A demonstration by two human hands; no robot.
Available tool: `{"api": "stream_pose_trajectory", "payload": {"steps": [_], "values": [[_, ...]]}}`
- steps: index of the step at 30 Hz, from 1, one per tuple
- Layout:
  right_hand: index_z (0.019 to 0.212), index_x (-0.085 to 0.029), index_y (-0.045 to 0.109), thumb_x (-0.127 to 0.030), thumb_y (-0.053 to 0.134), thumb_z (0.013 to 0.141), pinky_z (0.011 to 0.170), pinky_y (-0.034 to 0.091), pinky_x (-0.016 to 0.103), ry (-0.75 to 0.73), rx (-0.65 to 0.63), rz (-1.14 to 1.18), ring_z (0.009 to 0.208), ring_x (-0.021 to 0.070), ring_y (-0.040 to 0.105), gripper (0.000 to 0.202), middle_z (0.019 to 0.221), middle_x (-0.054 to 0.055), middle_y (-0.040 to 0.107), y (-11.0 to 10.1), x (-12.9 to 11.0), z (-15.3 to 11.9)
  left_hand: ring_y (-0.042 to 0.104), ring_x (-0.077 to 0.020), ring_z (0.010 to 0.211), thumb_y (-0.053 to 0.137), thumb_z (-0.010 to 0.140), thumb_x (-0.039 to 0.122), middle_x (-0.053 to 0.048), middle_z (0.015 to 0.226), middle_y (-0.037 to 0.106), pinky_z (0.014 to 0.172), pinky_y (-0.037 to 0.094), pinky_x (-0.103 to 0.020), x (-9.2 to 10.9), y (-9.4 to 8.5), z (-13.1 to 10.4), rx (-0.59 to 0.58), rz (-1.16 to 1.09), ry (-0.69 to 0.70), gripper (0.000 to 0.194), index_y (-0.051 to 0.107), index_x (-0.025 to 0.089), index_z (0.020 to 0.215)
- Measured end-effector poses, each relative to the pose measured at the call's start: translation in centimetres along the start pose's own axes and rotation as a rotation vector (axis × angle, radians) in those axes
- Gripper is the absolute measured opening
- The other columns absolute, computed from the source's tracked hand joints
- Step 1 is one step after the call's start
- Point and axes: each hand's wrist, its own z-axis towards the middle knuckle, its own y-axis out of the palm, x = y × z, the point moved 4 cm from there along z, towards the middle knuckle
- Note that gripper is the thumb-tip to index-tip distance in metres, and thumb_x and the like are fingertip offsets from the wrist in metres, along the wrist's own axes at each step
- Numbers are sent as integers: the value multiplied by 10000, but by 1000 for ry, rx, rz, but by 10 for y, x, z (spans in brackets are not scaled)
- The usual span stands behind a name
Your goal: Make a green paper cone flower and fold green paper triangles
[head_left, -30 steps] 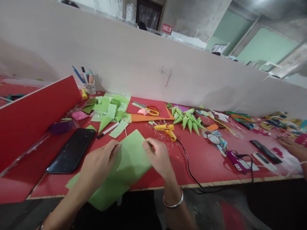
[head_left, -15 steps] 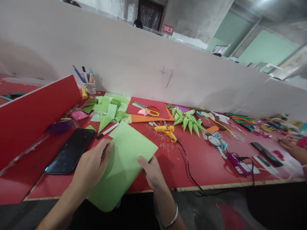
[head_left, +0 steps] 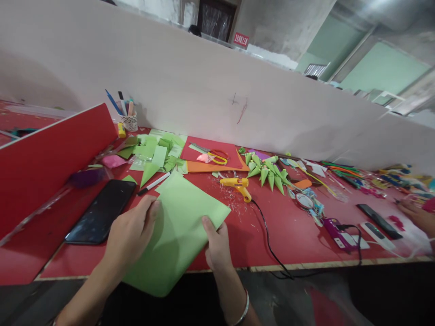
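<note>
At lower left of the frame, a phone [head_left: 101,212] is lying beside the left hand [head_left: 131,228], where a careless wrist could be nudging it. That hand is grasping the left edge of a green sheet [head_left: 180,213], which is filling lower centre and overhanging the table [head_left: 295,240]; uneven pulling could be creasing it. The right hand [head_left: 217,244] is pinching the sheet's right side, thumb on top; a loosening thumb could be letting it slip. Right of centre, a glue gun [head_left: 236,183] is trailing its cord [head_left: 265,231], a possible snag for that forearm.
</note>
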Motion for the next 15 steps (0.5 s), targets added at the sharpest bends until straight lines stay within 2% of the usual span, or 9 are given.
{"api": "stream_pose_trajectory", "payload": {"steps": [5,9,15], "values": [[772,-127,631,-340,771,563,613,500,234,-19,-11,-43,643,135,630,329,730,37,709,-1,2,-3,508,-151,484,287,869,385,37,516,483,482,301,-228,-2,-2,2,0,-6,-29,246,452,218,798],[764,-117,638,-357,760,577,585,490,240,-26,-46,-102,634,143,620,328,725,49,702,-2,3,-5,454,-126,434,299,871,407,55,488,417,474,303,-221,1,-6,5,-7,-101,-8,266,438,213,754],[749,-129,612,-398,750,570,567,477,252,-9,36,-121,631,156,612,351,688,34,686,-9,4,-6,415,-113,410,291,877,384,66,465,357,461,279,-221,7,-6,6,23,-142,26,273,417,212,705]]}}
